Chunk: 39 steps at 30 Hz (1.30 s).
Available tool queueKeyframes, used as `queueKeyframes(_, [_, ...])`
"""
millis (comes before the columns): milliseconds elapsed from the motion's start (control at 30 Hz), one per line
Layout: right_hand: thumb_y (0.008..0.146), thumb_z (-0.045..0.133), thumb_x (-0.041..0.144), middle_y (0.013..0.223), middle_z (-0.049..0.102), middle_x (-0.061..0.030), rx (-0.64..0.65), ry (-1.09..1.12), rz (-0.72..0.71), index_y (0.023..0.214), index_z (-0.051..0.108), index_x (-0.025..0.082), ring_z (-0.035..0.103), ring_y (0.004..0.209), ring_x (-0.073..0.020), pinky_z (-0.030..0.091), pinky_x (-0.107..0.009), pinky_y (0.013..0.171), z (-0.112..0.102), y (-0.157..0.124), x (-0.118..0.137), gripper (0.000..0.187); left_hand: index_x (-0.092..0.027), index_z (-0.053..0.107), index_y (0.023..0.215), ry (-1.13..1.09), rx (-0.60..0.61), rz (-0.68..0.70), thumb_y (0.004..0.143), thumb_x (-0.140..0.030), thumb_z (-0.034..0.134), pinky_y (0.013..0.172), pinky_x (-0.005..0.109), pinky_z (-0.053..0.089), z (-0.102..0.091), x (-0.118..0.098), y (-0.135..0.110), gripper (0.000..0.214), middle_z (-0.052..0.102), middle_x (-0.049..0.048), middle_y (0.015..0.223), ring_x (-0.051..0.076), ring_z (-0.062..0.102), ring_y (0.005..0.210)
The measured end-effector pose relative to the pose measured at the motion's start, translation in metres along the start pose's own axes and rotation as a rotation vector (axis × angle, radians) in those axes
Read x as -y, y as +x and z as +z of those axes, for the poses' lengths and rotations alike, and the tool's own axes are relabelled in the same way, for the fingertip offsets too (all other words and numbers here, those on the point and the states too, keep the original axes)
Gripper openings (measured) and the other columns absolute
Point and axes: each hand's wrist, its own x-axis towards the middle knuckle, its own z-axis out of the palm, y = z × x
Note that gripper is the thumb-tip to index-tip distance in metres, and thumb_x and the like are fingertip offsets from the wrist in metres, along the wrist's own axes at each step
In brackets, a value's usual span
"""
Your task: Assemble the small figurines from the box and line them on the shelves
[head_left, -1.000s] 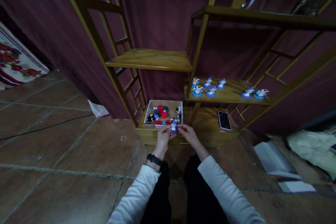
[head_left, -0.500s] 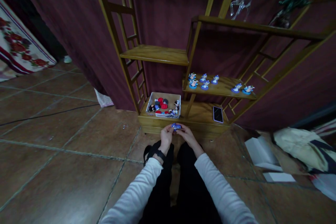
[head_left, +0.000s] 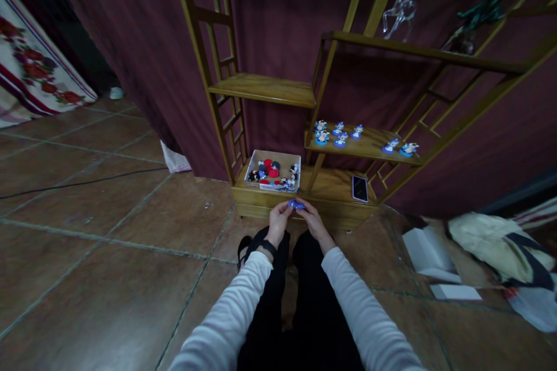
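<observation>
Both my hands meet in front of a low wooden shelf unit (head_left: 265, 91). My left hand (head_left: 278, 221) and my right hand (head_left: 312, 221) pinch a small blue figurine (head_left: 296, 204) between their fingertips. Just beyond them, on the bottom board, stands an open white box (head_left: 274, 171) with several red, black and blue figurines in it. Several more blue figurines (head_left: 335, 134) stand on the middle right shelf, and two others (head_left: 399, 147) sit farther right on the same shelf.
A phone (head_left: 360, 188) lies on the bottom board right of the box. A glass deer (head_left: 402, 0) stands on the top shelf. White papers (head_left: 429, 253) and a cloth bundle (head_left: 496, 243) lie on the tiled floor at right. A dark red curtain hangs behind.
The view has pulled back and risen, so the shelf looks smaller. My hands kept hold of the blue figurine and drew it slightly away from the box.
</observation>
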Motion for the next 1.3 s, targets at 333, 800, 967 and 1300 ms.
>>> queueKeyframes(333, [0.064,0.066,0.031,0.100,0.068,-0.0035,-0.009,0.134,0.101,0.096,0.067,0.022,0.060,0.094,-0.0202,0.045,-0.033,0.083,0.004,0.007,-0.010,0.033,-0.011,0.065,0.083,-0.073,-0.028,-0.178,0.065,-0.022,0.073,0.077,0.032,0.051,-0.007,-0.019,-0.001,0.023,0.069,0.0076,0.075,0.015,0.065,0.070])
queueKeyframes(800, [0.058,0.070,0.039,0.074,0.065,-0.0003,-0.091,0.096,0.105,0.076,0.064,0.019,0.058,0.065,-0.0142,0.047,-0.027,0.062,0.008,0.013,-0.020,0.028,-0.011,0.063,0.084,0.016,-0.011,-0.215,0.077,-0.015,0.060,0.061,0.023,0.052,-0.003,-0.021,0.000,0.008,0.065,0.0055,0.065,0.011,0.063,0.058])
queueKeyframes(967, [0.057,0.071,0.043,0.072,0.064,-0.0005,-0.070,0.140,0.110,0.074,0.063,0.019,0.059,0.064,-0.0149,0.049,-0.030,0.064,0.009,0.008,-0.013,0.031,-0.013,0.057,0.084,0.014,-0.033,-0.166,0.077,-0.013,0.059,0.058,0.023,0.053,-0.003,-0.019,-0.002,0.007,0.065,0.0028,0.066,0.010,0.063,0.055])
queueKeyframes(1300, [0.060,0.069,0.043,0.071,0.066,-0.0014,-0.057,0.110,0.090,0.074,0.067,0.018,0.059,0.064,-0.0149,0.049,-0.030,0.065,0.005,0.004,-0.008,0.028,-0.011,0.057,0.081,0.031,-0.054,-0.241,0.078,-0.013,0.056,0.060,0.027,0.054,-0.006,-0.022,0.003,0.004,0.067,0.0083,0.065,0.015,0.066,0.057])
